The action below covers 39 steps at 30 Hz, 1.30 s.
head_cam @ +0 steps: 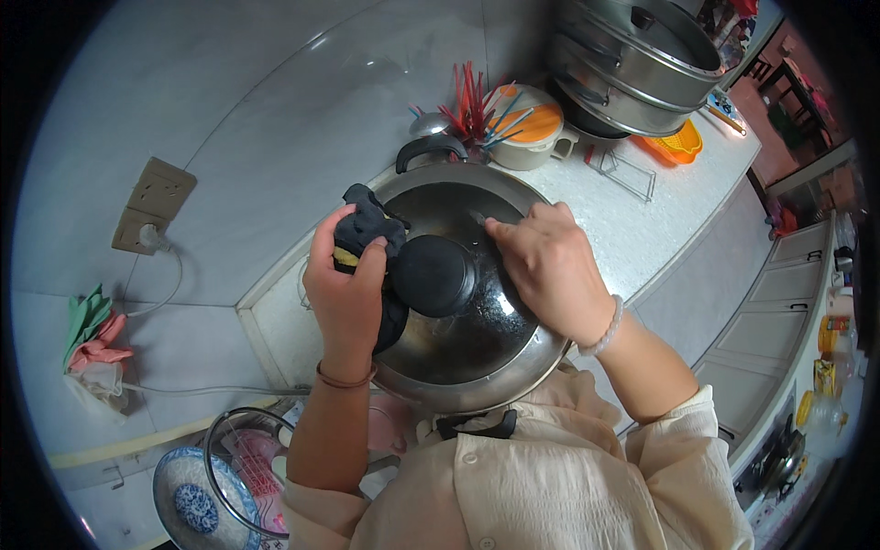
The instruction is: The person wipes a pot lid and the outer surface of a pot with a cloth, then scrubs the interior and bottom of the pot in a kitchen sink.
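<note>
In front of me sits a wide steel pot with a lid of dark glass (440, 357) and a broad steel rim. The lid has a round black knob (433, 275) and wet, shiny spots on its right side. My left hand (347, 295) grips a bunched dark grey cloth (368, 223) with a bit of yellow showing, at the lid's left edge beside the knob. My right hand (553, 265) is curled over the right side, a fingertip at the glass. Whether it holds something small is hidden. Black side handles (432, 148) show at the pot's far and near ends.
Behind the pot stand red and blue sticks (473, 110), a cream pot with orange lid (529, 130) and a stacked steel steamer (632, 69). A wire rack (625, 172) and orange baskets (674, 144) lie right. A plugged socket (155, 203) is on the left wall, a patterned bowl (172, 464) below.
</note>
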Tool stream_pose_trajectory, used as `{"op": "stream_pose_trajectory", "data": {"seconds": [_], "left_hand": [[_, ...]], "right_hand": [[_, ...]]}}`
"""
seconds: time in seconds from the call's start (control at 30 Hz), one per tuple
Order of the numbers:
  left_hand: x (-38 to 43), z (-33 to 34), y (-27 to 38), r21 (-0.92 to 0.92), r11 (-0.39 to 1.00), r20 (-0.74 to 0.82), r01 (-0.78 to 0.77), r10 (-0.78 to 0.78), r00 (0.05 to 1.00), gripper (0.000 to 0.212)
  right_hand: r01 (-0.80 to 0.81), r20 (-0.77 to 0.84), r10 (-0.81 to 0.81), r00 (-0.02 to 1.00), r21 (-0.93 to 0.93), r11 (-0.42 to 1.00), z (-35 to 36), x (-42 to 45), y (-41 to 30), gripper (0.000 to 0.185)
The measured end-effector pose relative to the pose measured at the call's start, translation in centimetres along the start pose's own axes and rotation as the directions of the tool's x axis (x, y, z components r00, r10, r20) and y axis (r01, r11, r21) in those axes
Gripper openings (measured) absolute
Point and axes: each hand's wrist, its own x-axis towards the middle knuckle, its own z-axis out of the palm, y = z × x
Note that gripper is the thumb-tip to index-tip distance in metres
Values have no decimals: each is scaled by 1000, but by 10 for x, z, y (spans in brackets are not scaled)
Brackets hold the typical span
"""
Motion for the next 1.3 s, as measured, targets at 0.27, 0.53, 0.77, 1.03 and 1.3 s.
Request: {"op": "stream_pose_trajectory", "data": {"seconds": [0.27,0.53,0.77,1.03,1.3], "left_hand": [[-1,-1,-3,33,997,-9,-74,74,997,32],[-3,1,4,-16,1000,10,1,-1,1000,32],[-1,1,-4,-36,996,1,-81,81,997,32],[-3,2,1,-101,995,14,-24,25,1000,33],[-4,2,1,-105,994,17,-37,39,999,32]], "right_hand": [[24,-15,-25,1000,-65,998,-2,-5,-4,21],[-7,-65,3,998,-71,997,3,-19,-19,16],[-83,-128,77,989,-41,996,1,-22,-24,19],[-116,-185,101,978,-70,991,3,-24,-33,20],[-114,-155,102,983,-69,991,11,-32,-53,28]]}}
